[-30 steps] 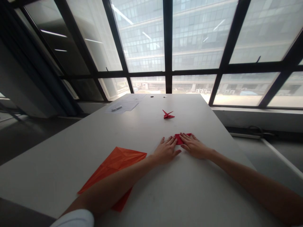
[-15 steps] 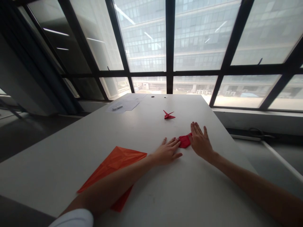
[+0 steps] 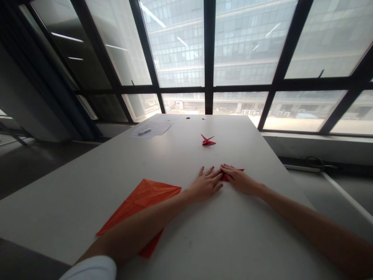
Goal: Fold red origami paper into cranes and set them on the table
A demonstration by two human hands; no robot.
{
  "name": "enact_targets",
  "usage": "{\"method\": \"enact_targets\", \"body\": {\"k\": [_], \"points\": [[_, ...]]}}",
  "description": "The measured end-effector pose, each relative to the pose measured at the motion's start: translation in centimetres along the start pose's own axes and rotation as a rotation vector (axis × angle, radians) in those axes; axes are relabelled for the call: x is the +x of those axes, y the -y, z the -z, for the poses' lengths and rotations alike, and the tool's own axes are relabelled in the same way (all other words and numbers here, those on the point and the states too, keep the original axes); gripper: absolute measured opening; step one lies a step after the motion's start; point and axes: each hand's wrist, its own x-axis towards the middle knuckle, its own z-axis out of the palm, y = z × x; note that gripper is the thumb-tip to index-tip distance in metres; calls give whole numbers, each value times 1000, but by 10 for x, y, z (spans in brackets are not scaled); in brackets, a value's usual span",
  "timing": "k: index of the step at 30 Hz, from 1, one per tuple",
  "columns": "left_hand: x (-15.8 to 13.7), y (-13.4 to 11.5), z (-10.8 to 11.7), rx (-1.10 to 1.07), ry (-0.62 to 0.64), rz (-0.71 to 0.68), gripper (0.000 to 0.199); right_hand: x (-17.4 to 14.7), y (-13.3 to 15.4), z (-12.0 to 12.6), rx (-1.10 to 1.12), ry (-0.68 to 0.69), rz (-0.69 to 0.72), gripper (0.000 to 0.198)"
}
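A small folded red paper [image 3: 224, 178] lies flat on the white table, mostly covered by both hands. My left hand [image 3: 205, 184] rests palm down with its fingers spread, the fingertips on the paper's left side. Over the paper lies my right hand [image 3: 239, 179], flat, its fingertips meeting the left fingers; a red tip sticks out behind it. Farther back stands a red origami crane [image 3: 208, 140]. Under my left forearm is a large creased orange sheet of paper [image 3: 142, 196], partly hidden by the arm.
At the table's far left lie white paper sheets [image 3: 161, 129] with a white marker [image 3: 144, 132] on them. The white table [image 3: 175, 155] reaches toward tall dark-framed windows. Near its far edge is a dark round hole [image 3: 188, 118].
My right hand has moved left and turned down, from the right edge of the red paper onto its top. My left hand has stayed nearly still.
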Motion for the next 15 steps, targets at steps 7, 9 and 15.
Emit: {"method": "enact_targets", "body": {"k": [7, 9, 15], "points": [[4, 5, 0, 45, -139, 142, 38, -1, 1, 7, -4, -73, -18, 40], [6, 11, 2, 39, -188, 198, 30, -1, 4, 8, -44, -89, -13, 38], [10, 19, 5, -67, -283, 314, 10, -2, 11, 12, -81, -111, -5, 33]]}}
